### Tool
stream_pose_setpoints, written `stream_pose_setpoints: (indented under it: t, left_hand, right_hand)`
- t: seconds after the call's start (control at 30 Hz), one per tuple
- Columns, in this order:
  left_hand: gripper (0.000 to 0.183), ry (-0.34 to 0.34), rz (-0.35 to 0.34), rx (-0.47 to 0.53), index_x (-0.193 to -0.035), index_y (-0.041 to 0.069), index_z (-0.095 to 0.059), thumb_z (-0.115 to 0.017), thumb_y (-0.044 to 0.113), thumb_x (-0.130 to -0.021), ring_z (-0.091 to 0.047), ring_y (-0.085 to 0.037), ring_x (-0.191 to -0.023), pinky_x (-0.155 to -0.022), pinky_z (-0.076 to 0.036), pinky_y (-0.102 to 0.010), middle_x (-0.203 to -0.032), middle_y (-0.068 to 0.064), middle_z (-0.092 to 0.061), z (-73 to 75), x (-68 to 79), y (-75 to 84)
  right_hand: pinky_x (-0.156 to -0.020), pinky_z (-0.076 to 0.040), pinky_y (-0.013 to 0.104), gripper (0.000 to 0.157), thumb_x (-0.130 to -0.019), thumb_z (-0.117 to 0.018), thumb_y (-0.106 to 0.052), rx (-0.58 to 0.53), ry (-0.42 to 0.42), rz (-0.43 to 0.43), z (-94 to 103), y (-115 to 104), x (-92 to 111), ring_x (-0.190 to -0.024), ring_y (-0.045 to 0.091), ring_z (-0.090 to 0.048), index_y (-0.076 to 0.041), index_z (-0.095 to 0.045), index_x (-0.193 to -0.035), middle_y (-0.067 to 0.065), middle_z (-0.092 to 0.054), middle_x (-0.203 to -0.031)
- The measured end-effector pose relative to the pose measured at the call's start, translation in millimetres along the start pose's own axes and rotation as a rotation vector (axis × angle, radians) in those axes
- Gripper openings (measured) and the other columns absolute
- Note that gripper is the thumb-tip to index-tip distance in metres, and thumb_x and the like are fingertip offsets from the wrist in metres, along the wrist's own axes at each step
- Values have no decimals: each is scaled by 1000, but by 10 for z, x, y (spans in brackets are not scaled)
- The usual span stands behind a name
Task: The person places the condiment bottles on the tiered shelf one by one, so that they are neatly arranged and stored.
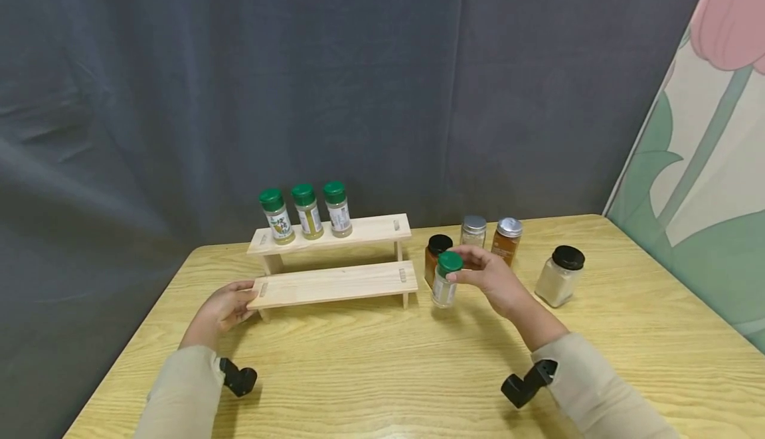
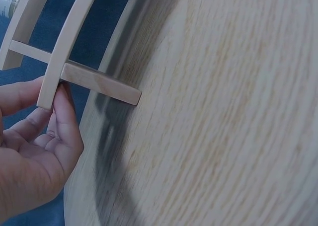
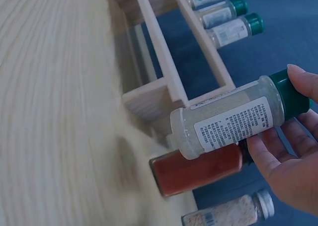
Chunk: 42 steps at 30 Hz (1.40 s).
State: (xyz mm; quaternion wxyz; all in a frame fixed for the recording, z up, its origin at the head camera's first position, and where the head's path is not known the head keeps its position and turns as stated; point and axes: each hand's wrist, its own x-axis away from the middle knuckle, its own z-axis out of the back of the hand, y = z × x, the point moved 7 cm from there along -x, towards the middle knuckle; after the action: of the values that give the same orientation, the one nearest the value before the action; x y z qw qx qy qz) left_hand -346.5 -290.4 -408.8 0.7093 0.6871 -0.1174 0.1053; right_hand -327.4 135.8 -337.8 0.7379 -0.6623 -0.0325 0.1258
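Observation:
A two-tier wooden shelf point(image 1: 335, 284) stands on the table, with three green-capped spice jars point(image 1: 310, 216) in a row on its upper tier. My left hand point(image 1: 224, 307) pinches the left end of the lower tier, thumb and fingers on either side of the board point(image 2: 52, 84). To the right of the shelf, my right hand point(image 1: 487, 278) grips another green-capped spice jar point(image 1: 443, 291) by its cap. In the right wrist view this spice jar point(image 3: 233, 117) shows a printed white label and overlaps a jar of red powder point(image 3: 198, 170) behind it.
Behind my right hand are the black-lidded red jar point(image 1: 431, 256) and two silver-lidded jars point(image 1: 506, 238). Farther right stands a black-lidded square jar point(image 1: 558, 276) of pale powder. A dark curtain point(image 1: 358, 93) hangs behind the wooden table point(image 1: 358, 372).

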Motion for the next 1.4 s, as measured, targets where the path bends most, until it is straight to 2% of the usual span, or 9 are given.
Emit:
stream_pose_setpoints:
  t: [0.27, 0.43, 0.73, 1.0, 1.2, 1.4]
  left_hand:
    - [56, -10, -6, 22, -130, -10, -18, -49, 4, -86, -54, -8, -68, -61, -43, -22, -79, -1, -51, -1, 10, -14]
    - [56, 10, 4, 15, -130, -9, -19, -50, 5, -86, -53, -8, -67, -60, -43, -21, -78, 0, -52, 24, 18, -3]
    - [56, 6, 12, 3, -130, -9, -19, -50, 5, -86, -53, -8, -67, -61, -43, -22, -79, -1, -52, 22, 17, -7]
    - [55, 10, 11, 12, -130, -8, -19, -50, 5, -86, -54, -8, -68, -61, -44, -22, -80, -2, -51, 10, 5, -29]
    - [54, 25, 26, 10, -131, -7, -20, -49, 5, -87, -53, -8, -66, -59, -43, -21, -78, -1, -52, -11, 2, -27]
    - [54, 48, 30, 27, -131, -6, -21, -49, 5, -86, -52, -9, -64, -57, -43, -21, -77, -2, -51, 8, 4, -18]
  right_hand:
    - [-79, -40, 29, 49, -75, -65, -3, -30, -13, 24, -97, -164, -85, -91, 16, -49, 7, -43, -117, 5, -53, -101]
    - [-81, -39, 28, 47, -75, -64, -4, -41, -29, 45, -170, -262, -148, -91, 17, -49, 8, -44, -116, 2, -53, -98]
    - [-79, -41, 27, 43, -75, -64, 1, -61, -24, 67, -228, -345, -278, -86, 16, -50, 5, -46, -114, -1, -55, -94]
    - [-71, -44, 36, 43, -76, -62, 0, -45, -23, 46, -284, -403, -384, -83, 16, -51, 3, -46, -116, 0, -55, -94]
    - [-77, -41, 36, 42, -77, -62, 0, -58, -17, 51, -323, -448, -481, -87, 17, -51, 1, -46, -115, 2, -55, -96]
    - [-81, -40, 36, 39, -76, -64, -3, -66, 14, 112, -374, -528, -602, -88, 18, -51, 0, -47, -111, 6, -54, -97]
